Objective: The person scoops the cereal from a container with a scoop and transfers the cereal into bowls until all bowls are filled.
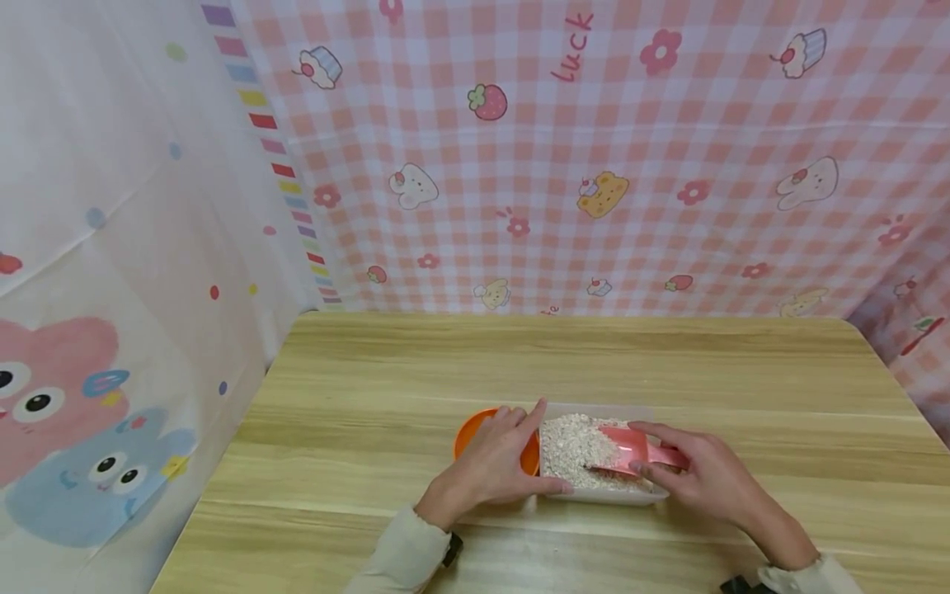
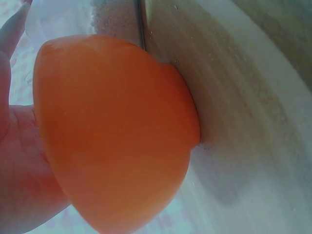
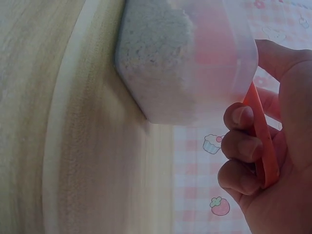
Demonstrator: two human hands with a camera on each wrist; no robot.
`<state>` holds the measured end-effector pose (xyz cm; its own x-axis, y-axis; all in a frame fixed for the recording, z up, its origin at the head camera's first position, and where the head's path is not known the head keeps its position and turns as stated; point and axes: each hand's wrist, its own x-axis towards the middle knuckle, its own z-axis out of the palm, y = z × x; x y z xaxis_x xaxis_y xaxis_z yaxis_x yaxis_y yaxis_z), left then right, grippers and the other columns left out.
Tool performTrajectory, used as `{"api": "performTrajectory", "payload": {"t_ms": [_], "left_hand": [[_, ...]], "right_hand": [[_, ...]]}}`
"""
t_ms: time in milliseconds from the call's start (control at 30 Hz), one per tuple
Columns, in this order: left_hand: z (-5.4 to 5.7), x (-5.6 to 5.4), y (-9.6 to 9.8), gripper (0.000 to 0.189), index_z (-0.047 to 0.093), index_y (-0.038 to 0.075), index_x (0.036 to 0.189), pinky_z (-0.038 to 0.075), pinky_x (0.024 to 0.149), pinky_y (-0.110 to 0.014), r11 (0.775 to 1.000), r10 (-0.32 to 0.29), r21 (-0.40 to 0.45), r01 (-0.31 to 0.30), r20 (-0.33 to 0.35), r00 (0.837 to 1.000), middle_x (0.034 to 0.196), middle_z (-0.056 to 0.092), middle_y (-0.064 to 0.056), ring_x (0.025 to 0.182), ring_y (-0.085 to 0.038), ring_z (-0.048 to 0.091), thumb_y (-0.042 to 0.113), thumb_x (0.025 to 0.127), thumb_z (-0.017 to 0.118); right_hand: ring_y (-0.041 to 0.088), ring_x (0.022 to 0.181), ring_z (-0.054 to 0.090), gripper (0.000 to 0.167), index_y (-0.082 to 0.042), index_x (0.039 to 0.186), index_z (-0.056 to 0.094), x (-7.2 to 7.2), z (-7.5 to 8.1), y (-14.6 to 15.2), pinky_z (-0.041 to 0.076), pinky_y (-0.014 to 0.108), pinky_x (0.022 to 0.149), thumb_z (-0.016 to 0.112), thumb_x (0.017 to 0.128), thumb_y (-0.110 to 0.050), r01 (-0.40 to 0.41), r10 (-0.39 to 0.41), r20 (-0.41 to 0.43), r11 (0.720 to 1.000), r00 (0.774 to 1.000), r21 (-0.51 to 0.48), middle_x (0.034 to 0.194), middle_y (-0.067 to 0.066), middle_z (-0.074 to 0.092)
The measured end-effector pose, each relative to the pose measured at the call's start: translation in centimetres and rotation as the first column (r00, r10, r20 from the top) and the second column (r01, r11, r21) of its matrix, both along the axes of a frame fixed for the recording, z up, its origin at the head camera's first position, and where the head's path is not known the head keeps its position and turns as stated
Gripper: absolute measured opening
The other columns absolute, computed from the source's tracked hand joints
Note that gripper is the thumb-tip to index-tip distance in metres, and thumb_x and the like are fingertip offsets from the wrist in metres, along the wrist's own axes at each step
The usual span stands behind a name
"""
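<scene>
A translucent white plastic container (image 1: 616, 496) holds pale, oat-like flakes (image 1: 575, 450) on the table. My right hand (image 1: 712, 474) grips the handle of a pink scoop (image 1: 631, 450), whose bowl lies in the flakes at the container's right side. In the right wrist view, several fingers curl round the orange-red scoop handle (image 3: 263, 136). At the container's left end, my left hand (image 1: 493, 458) is spread, index fingertip by the far rim and thumb along the near rim. An orange bowl (image 1: 469, 431) stands upright against that end, partly hidden under the left hand.
The wood-grain table (image 1: 356, 437) has rounded corners at the back. A pink checked cloth (image 1: 460, 165) hangs behind it, and a white printed cloth (image 1: 171, 206) hangs at the left. Dark straps show at both wrists.
</scene>
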<state>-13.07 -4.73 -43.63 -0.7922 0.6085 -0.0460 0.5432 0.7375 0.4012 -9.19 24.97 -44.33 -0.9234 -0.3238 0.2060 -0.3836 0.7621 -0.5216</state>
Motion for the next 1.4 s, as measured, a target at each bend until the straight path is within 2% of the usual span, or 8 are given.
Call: {"api": "performTrajectory", "payload": {"t_ms": [333,567,733,833,933,1133,1300,1400], "left_hand": [[0.7,-0.2,-1.6,0.098,0.029,0.025,0.157,0.042,0.098,-0.04,0.992,0.033,0.127,-0.023,-0.072,0.997,0.129,0.056,-0.002,0.115,-0.019,0.047,0.067,0.079,0.071],[0.6,-0.3,-3.7,0.095,0.034,0.03,0.155,0.04,0.1,-0.045,0.978,0.101,0.189,-0.092,-0.036,0.994,0.143,0.046,-0.004,0.121,-0.02,0.041,0.067,0.077,0.073],[0.1,-0.2,-5.5,0.097,0.03,0.035,0.155,0.038,0.103,-0.053,0.965,0.136,0.221,-0.142,0.041,0.99,0.148,0.04,-0.006,0.129,-0.025,0.037,0.067,0.075,0.074],[-0.4,-0.1,-6.6,0.105,0.022,0.041,0.156,0.039,0.105,-0.056,0.962,0.146,0.218,-0.168,0.113,0.983,0.149,0.038,-0.006,0.133,-0.028,0.035,0.066,0.071,0.078],[-1.0,0.0,-7.4,0.115,0.013,0.044,0.157,0.039,0.105,-0.057,0.96,0.139,0.216,-0.18,0.195,0.971,0.149,0.036,-0.008,0.133,-0.029,0.035,0.063,0.068,0.083],[-1.8,-0.1,-8.2,0.127,0.002,0.042,0.158,0.032,0.112,-0.058,0.954,0.096,0.235,-0.185,0.342,0.935,0.158,0.027,-0.011,0.141,-0.032,0.033,0.052,0.066,0.089],[-2.2,-0.5,-8.2,0.129,0.001,0.032,0.16,0.023,0.117,-0.055,0.949,0.032,0.276,-0.153,0.399,0.917,0.165,0.016,-0.004,0.149,-0.028,0.022,0.047,0.068,0.09],[-2.5,-0.8,-8.2,0.128,0.002,0.029,0.16,0.021,0.119,-0.052,0.94,-0.001,0.31,-0.141,0.419,0.908,0.165,0.015,0.0,0.149,-0.024,0.022,0.044,0.068,0.09]], "right_hand": [[0.004,0.072,0.046,0.046,-0.01,0.125,0.068,0.1,-0.5,0.1,0.038,0.022,0.062,0.081,0.082,-0.021,0.0,0.0,0.004,0.998,1.0,-0.07,0.102,0.003,0.068],[0.0,0.067,0.042,0.046,-0.01,0.125,0.067,0.1,-1.0,0.0,0.037,0.021,0.058,0.082,0.081,-0.018,-0.024,0.023,-0.011,0.992,1.0,-0.124,0.094,0.001,0.064],[-0.002,0.062,0.037,0.047,-0.01,0.125,0.067,0.0,-1.3,0.0,0.035,0.02,0.053,0.082,0.081,-0.015,-0.041,0.039,-0.015,0.984,0.999,-0.174,0.084,-0.006,0.057],[-0.003,0.059,0.034,0.047,-0.009,0.125,0.067,0.0,-1.4,0.0,0.034,0.018,0.05,0.082,0.081,-0.013,-0.05,0.048,-0.017,0.977,0.999,-0.205,0.072,-0.013,0.045],[-0.004,0.058,0.033,0.047,-0.01,0.125,0.067,0.1,-1.4,0.1,0.034,0.017,0.048,0.082,0.081,-0.011,-0.057,0.053,-0.024,0.972,0.998,-0.227,0.067,-0.016,0.034],[-0.004,0.056,0.033,0.047,-0.012,0.127,0.066,0.2,-1.0,0.2,0.034,0.017,0.047,0.08,0.083,-0.011,-0.053,0.053,-0.008,0.968,0.999,-0.246,0.065,-0.015,0.031],[-0.003,0.055,0.033,0.048,-0.012,0.13,0.064,0.2,-0.4,0.3,0.034,0.019,0.046,0.079,0.084,-0.011,-0.055,0.061,0.017,0.966,0.998,-0.254,0.064,-0.015,0.032],[-0.004,0.054,0.033,0.049,-0.011,0.13,0.063,0.1,-0.3,0.4,0.034,0.019,0.046,0.079,0.084,-0.009,-0.069,0.076,0.018,0.964,0.997,-0.258,0.063,-0.016,0.033]]}}
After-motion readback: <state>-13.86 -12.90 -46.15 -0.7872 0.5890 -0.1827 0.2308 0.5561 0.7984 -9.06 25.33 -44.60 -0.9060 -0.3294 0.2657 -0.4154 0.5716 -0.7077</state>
